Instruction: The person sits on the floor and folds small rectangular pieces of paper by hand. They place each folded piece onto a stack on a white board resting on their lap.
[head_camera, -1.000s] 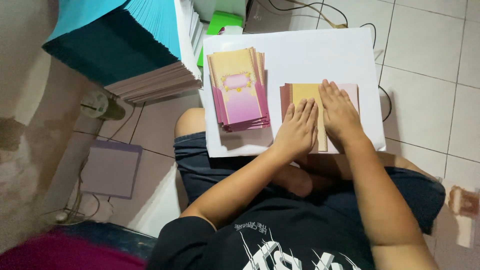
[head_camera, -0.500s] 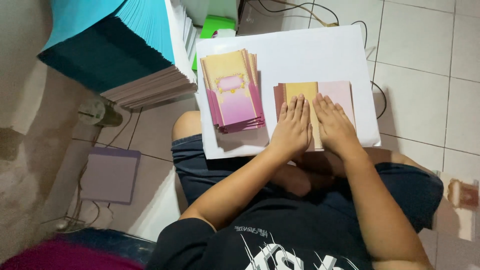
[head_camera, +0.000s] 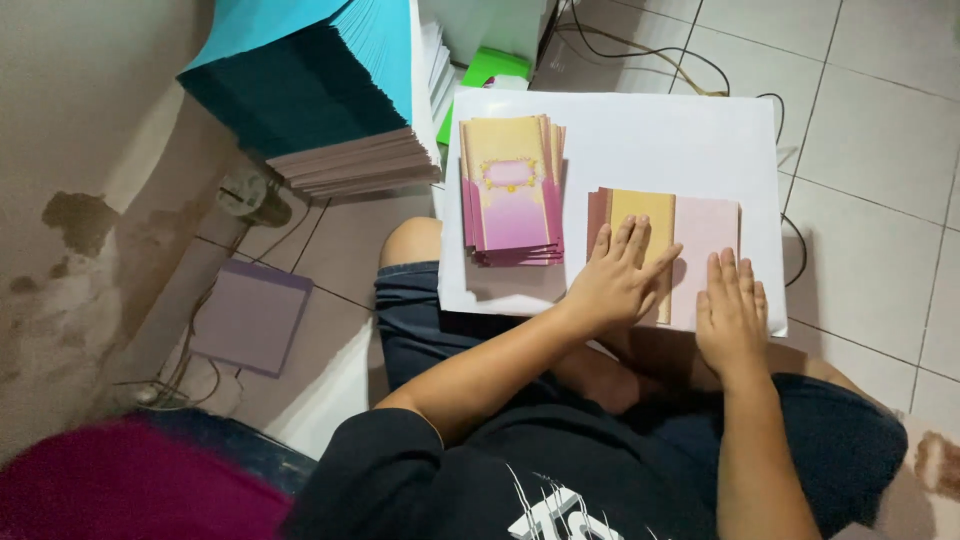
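Left hand (head_camera: 618, 280): palm down, fingers spread flat on the opened card's (head_camera: 665, 240) yellow panel, grasping nothing.
Right hand (head_camera: 732, 315): flat on its pink panel, fingers straight, released.
Card: on white surface (head_camera: 660, 130), beside card stack (head_camera: 512, 188).

Soft even light — blurred bottom-left corner
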